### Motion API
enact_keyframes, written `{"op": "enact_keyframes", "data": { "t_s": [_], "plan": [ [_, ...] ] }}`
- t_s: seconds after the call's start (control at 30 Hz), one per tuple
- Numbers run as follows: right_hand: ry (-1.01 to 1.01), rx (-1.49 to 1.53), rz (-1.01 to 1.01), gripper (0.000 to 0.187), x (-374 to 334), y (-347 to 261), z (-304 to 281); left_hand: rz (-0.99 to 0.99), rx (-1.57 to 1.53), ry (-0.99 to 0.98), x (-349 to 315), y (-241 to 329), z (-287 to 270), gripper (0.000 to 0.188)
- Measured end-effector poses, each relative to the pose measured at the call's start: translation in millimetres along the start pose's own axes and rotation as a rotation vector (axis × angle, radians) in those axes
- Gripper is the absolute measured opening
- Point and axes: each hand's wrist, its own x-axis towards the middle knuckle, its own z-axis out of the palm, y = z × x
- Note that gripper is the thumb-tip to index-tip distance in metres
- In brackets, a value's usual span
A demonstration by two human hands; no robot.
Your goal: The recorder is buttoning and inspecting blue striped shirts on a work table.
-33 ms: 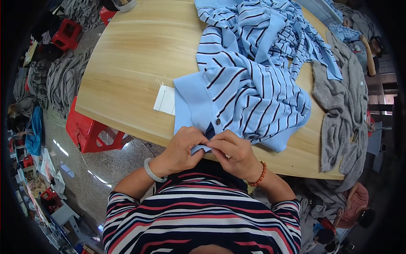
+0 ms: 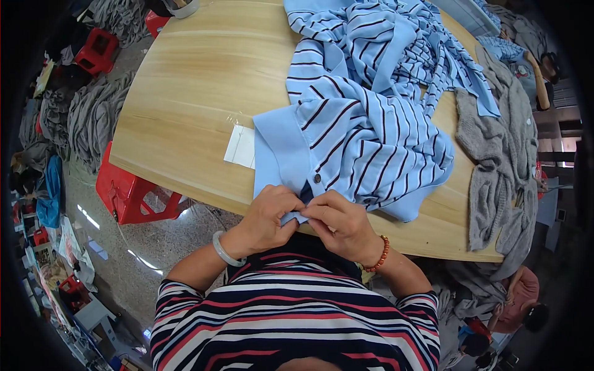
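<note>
A light-blue knitted garment (image 2: pixel 377 151) with dark stripes lies bunched on the table, its plain blue band (image 2: pixel 278 139) turned toward me. Near the table's front edge, my left hand (image 2: pixel 269 216) pinches a fold of that plain band. Close beside it, my right hand (image 2: pixel 339 222) grips the same fold with thumb and fingertips. Between the two hands a small piece of blue edge shows; the fingertips hide the rest. A dark round button (image 2: pixel 318 178) sits on the band just above my right hand.
The wooden table (image 2: pixel 185 80) bears a white card (image 2: pixel 240 147) beside the band. More striped blue garments (image 2: pixel 383 43) are heaped at the back. Grey knitwear (image 2: pixel 495 161) hangs over the right edge. A red stool (image 2: pixel 127 191) stands at the left. Other people sit at the far right.
My hands stay in nearly the same place on the garment. The bit of blue edge between the fingers has shifted slightly.
</note>
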Motion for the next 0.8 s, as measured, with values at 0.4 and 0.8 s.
{"op": "enact_keyframes", "data": {
  "t_s": [0.4,0.8],
  "plan": [
    [-0.128,0.008,0.012,0.015,-11.4,8.2,8.3,-0.482,-1.023,-0.235,18.3,-19.4,-8.3,0.035],
    [-0.107,0.000,0.006,0.014,-26.2,16.1,18.3,-0.736,-1.191,0.051,24.2,-22.5,4.2,0.024]
  ]
}}
